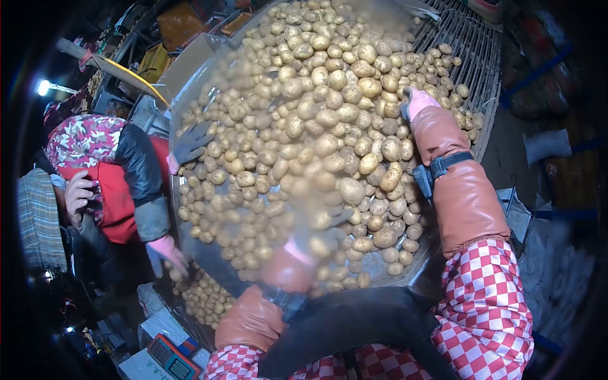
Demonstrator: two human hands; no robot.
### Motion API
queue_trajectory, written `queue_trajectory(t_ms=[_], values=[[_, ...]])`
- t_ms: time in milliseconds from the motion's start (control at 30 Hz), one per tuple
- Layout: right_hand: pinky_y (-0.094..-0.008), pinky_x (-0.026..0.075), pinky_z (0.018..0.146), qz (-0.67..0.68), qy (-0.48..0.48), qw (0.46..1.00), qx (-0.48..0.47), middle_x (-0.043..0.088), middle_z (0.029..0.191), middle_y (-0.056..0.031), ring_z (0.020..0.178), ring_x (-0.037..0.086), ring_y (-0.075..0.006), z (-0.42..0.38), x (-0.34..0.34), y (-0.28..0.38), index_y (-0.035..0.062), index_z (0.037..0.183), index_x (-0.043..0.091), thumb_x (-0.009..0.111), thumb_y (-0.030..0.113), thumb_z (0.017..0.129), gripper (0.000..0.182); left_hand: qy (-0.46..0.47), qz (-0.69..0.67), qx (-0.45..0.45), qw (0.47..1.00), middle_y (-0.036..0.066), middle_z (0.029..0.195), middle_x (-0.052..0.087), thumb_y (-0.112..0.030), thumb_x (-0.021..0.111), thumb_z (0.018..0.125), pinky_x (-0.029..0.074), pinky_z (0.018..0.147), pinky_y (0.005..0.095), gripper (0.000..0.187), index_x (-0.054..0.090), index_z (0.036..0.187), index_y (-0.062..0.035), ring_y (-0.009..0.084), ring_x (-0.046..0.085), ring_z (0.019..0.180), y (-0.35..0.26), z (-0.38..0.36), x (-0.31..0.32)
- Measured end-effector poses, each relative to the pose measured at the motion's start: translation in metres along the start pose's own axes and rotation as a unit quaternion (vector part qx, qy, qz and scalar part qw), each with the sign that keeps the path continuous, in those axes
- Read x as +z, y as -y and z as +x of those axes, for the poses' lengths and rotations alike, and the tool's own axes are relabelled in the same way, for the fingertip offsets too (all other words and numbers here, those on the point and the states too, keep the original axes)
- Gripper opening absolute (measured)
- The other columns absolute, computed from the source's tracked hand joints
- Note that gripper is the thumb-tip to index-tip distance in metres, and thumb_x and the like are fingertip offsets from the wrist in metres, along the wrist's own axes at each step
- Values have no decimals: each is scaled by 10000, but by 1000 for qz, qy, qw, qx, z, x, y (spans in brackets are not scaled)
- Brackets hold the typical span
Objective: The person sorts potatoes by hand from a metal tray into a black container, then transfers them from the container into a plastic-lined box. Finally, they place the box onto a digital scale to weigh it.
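A large heap of potatoes [329,114] fills the metal-edged sorting table in front of me. Reaching in from the bottom, my left hand [305,248] is among the potatoes at the near edge; its pink and grey glove is blurred, and the fingers cannot be made out well. My right hand [416,102], in a pink and grey glove, rests at the right side of the heap against the potatoes, with its fingers mostly hidden. Brown sleeve covers with dark straps wrap both forearms.
A slatted chute [468,38] lies at the upper right. On the left, a co-worker in a red vest [120,212] has one gloved hand [192,142] on the potatoes and another [166,253] lower down. More potatoes [202,297] lie below the table, near a calculator-like device [174,358].
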State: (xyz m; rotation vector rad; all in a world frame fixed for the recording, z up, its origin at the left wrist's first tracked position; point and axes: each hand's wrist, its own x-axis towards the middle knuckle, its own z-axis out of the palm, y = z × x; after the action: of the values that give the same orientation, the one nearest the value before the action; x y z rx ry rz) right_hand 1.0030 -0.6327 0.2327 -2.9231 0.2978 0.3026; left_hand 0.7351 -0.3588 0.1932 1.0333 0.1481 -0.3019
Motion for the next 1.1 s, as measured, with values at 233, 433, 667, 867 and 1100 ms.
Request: queue_trajectory(t_ms=[233, 433, 667, 867, 1100], values=[[-403, 496, 909, 129, -43, 990, -44, 656, 1121, -183, 1045, 631, -351, -26, 22, -37, 134, 1220, 568, 758, 202, 786, 479, 49, 36, -3, 998, 183, 1228, 555, -154, 474, 978, 590, 705, 365, 428, 343, 1376, -68, 352, 631, 1061, -7, 36, 16], [-411, 502, 911, 128, -7, 990, -61, 654, 1152, -157, 1016, 646, -315, -65, 1, -19, 137, 1261, 541, 713, 263, 825, 486, 73, -6, -100, 992, 197, 1283, 543, -214, 443, 1013, 597, 777, 391, 424, 339, 1392, -53, 335, 606, 1135, -55, 30, 63], [-334, 529, 846, 410, 190, 863, -226, 679, 990, -130, 933, 661, -212, -199, -26, 25, 72, 1182, 610, 750, 120, 841, 371, 14, -236, -127, 963, 170, 1304, 505, -613, 305, 988, 585, 767, 412, 643, 363, 1381, -107, 314, 561, 1173, -29, 27, 26], [-346, 515, 880, 796, 38, 605, -9, 655, 1090, -101, 978, 630, -240, -120, 31, -45, 65, 1214, 617, 700, 135, 877, 354, 53, 2, 15, 998, 71, 1124, 586, -266, 653, 876, 575, 700, 305, 466, 487, 1267, -74, 164, 621, 938, -17, 18, 11], [-403, 461, 990, 229, -212, 949, -46, 645, 1057, -153, 1012, 606, -339, -86, 28, -65, 91, 1318, 575, 780, 278, 798, 589, 48, 227, 123, 965, 62, 1093, 576, -73, 720, 797, 576, 683, 260, 469, 496, 1207, -24, 151, 620, 918, -42, 13, 18]])
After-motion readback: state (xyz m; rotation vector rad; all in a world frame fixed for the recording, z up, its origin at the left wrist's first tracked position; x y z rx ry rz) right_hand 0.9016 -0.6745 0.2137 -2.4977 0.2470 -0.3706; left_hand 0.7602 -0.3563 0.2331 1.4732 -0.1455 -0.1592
